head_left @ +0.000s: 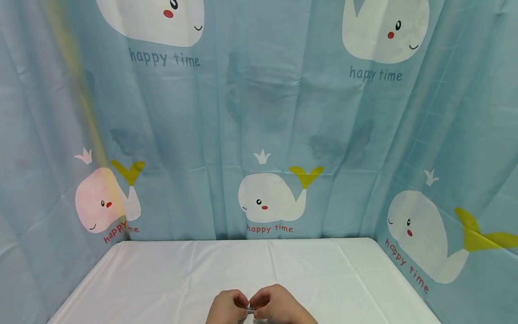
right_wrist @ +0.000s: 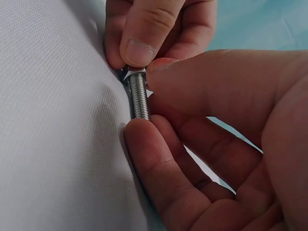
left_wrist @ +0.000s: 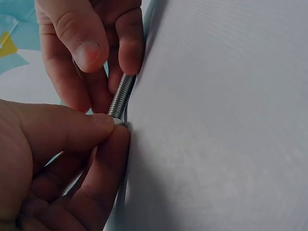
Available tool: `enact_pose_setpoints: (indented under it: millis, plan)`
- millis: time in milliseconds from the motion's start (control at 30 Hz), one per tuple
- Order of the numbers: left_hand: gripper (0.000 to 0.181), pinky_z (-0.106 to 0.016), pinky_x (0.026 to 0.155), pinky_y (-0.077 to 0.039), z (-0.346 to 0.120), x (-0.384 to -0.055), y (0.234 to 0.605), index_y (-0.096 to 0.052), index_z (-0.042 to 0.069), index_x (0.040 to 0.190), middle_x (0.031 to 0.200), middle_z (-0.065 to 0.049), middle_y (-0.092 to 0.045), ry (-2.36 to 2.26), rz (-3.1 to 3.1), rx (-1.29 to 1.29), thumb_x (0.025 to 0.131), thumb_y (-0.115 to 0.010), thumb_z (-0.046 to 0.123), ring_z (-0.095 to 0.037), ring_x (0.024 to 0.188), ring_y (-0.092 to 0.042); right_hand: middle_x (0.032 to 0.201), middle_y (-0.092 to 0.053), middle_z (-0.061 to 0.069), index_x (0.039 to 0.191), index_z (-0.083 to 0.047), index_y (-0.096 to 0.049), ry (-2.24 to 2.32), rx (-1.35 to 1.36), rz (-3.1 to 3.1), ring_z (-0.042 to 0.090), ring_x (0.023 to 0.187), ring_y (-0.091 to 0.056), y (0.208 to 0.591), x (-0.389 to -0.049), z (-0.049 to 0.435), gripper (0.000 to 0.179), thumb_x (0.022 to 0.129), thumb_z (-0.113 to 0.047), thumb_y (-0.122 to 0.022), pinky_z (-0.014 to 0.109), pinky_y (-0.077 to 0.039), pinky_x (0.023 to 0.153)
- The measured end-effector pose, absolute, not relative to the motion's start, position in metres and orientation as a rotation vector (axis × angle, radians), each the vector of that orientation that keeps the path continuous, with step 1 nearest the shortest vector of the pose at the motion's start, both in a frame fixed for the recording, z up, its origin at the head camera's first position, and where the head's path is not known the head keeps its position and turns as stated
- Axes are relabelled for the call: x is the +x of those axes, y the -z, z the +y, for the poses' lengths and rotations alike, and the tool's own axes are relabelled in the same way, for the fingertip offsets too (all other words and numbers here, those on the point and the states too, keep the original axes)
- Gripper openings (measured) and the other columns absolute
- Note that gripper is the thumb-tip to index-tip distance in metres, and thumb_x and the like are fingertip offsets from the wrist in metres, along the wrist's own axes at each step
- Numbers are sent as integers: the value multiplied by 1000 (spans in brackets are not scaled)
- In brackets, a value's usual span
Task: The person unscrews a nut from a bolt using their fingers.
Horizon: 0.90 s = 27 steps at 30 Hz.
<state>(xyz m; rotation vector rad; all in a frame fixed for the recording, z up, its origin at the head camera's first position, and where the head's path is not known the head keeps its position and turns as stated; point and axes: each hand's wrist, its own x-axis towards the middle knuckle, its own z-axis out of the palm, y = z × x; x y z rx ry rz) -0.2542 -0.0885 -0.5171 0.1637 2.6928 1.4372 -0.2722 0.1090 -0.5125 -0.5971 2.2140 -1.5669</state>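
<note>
A silver threaded bolt point(left_wrist: 122, 96) runs between the two hands, close to the white cloth. In the left wrist view, the thumb and a finger of my left hand point(left_wrist: 72, 159) pinch it at one end. A shiny hexagonal piece point(right_wrist: 135, 73) shows at that end in the right wrist view, partly hidden by fingers. My right hand point(right_wrist: 216, 130) curls around the bolt, one fingertip at its far threaded end and the thumb beside the hexagonal piece. From the head view, both hands meet low in the middle, with the left hand point(head_left: 228, 308) and right hand point(head_left: 279, 307) nearly touching.
White cloth point(head_left: 162, 270) with light creases covers the table. Blue curtains point(head_left: 182, 135) printed with white whales and "happy time" lettering hang at the back and both sides.
</note>
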Motion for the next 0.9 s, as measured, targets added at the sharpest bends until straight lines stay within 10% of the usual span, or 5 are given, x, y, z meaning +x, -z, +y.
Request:
enact_pose_setpoints:
  millis: [900]
  plan:
    - [12,-37,66,-50,-92,-262,503,-74,8,94,86,-1,-68,-1747,2388,85,84,-74,4,-18,77,-60,80,-71,1,86,-12,-78,1661,-373,2453,18,70,-65,503,-272,111,9,82,-4,-76,35,-54,63]
